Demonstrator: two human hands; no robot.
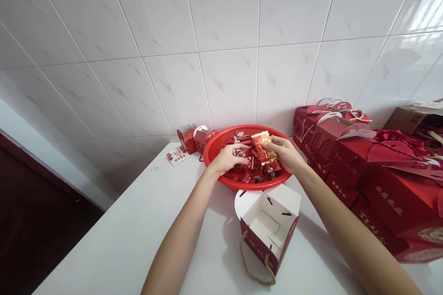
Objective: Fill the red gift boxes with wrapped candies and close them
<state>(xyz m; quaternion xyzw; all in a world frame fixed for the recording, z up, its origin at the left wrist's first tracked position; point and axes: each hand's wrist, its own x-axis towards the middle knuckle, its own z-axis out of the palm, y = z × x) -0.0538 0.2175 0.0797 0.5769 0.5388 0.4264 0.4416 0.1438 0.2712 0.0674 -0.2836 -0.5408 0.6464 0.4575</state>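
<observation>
A red plastic basket [238,185] full of small red-wrapped packets [254,175] stands on the white table near the wall. My right hand [282,151] is closed on a red and gold packet [262,147], held above the basket's right part. Over the left part of the basket is my left hand [230,159], its fingers curled at the red packets; what they grip, if anything, is hidden. In front of the basket sits an open dark red box [268,230] with a white inside and a rope handle; no packets show in it.
Stacked red gift boxes [374,184] fill the table's right side, with a cardboard box [403,120] behind them. Small red boxes [188,140] and a printed card [179,156] lie left of the basket. A tiled wall [228,78] rises behind the table [138,239].
</observation>
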